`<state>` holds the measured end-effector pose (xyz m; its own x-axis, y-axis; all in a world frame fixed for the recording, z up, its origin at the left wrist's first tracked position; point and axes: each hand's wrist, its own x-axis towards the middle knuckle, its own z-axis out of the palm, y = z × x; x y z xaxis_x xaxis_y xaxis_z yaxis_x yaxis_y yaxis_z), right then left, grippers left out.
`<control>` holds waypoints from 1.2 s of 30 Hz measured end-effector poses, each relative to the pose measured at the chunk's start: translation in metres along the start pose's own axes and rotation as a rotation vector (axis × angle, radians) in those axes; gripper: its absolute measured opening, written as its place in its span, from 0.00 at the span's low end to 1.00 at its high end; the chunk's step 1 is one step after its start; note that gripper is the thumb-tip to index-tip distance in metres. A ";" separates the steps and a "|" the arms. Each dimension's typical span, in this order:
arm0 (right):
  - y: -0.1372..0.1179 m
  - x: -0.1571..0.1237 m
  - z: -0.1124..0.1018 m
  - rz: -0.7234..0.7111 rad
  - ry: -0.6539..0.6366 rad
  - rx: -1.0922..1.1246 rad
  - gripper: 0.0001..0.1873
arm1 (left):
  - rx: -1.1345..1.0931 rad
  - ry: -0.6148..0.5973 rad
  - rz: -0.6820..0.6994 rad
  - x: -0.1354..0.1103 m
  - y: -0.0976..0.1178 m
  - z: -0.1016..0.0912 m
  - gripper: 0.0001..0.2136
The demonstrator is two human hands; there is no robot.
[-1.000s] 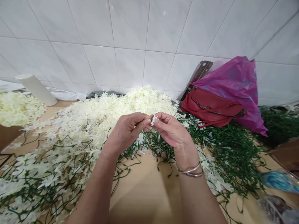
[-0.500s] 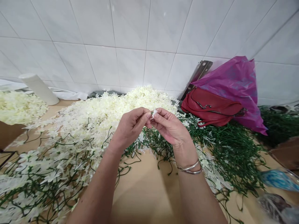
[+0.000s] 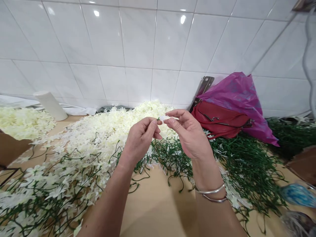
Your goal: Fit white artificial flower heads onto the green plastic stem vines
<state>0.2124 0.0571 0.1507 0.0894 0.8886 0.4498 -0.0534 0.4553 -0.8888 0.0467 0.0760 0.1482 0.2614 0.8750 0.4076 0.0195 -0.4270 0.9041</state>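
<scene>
My left hand (image 3: 143, 135) is closed in a pinch on the short green stem end of a small white artificial flower (image 3: 162, 118). My right hand (image 3: 189, 131), with two silver bangles at the wrist, has its thumb and index fingertips at the flower's petals, which are blurred. Its other fingers are loosely bent. Both hands are held above a heap of cream-white artificial blossoms (image 3: 123, 121) and a tangle of green stems (image 3: 172, 158). At the left lie white flowers on green stems (image 3: 49, 187).
A red handbag (image 3: 219, 118) and a purple plastic bag (image 3: 237, 92) lean by the tiled wall (image 3: 138, 39). More green stems (image 3: 247, 171) spread on the right. A white roll (image 3: 51, 105) stands at left, near a brown cardboard piece (image 3: 12, 148). A blue patterned item (image 3: 298, 194) lies far right.
My right hand has moved slightly right, away from the left, and its fingers have spread more. The white flower shows between the hands. The camera has tilted up, showing more wall.
</scene>
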 end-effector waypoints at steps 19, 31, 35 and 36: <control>-0.013 -0.010 0.005 0.262 -0.333 -0.118 0.24 | -0.468 0.334 -0.035 0.012 -0.014 -0.010 0.05; -0.018 -0.009 0.008 0.071 -0.110 -0.364 0.08 | 0.024 0.584 0.268 -0.002 -0.002 -0.015 0.26; -0.037 -0.018 0.011 0.019 -0.137 -0.387 0.08 | 0.120 0.297 0.357 -0.020 0.029 0.000 0.14; -0.043 -0.022 0.011 0.007 -0.148 -0.389 0.09 | 0.142 0.207 0.325 -0.025 0.034 0.004 0.13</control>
<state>0.2017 0.0188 0.1798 -0.0549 0.9029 0.4263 0.3286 0.4195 -0.8462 0.0446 0.0386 0.1685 0.0768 0.7108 0.6992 0.1047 -0.7031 0.7033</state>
